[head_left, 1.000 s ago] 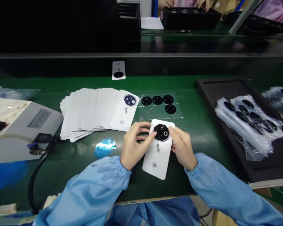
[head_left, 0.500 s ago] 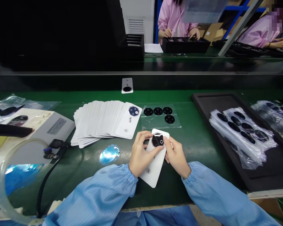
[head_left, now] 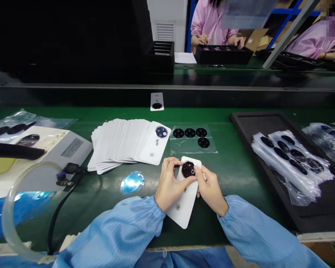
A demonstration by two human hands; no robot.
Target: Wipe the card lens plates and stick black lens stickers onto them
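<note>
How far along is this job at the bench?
Looks done: the top card of a fan of white cards shows a dark blue round piece, and a ledge card shows a black disc. In hand: the left hand and right hand hold a white card with a black piece. Left: four black pieces on a film sheet, and bagged pieces in a black tray.

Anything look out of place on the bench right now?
Two things look odd. A lone white card sits on the dark ledge behind the green bench mat, apart from the fanned card stack. A shiny blue film scrap lies loose on the mat, beside the left hand.
</note>
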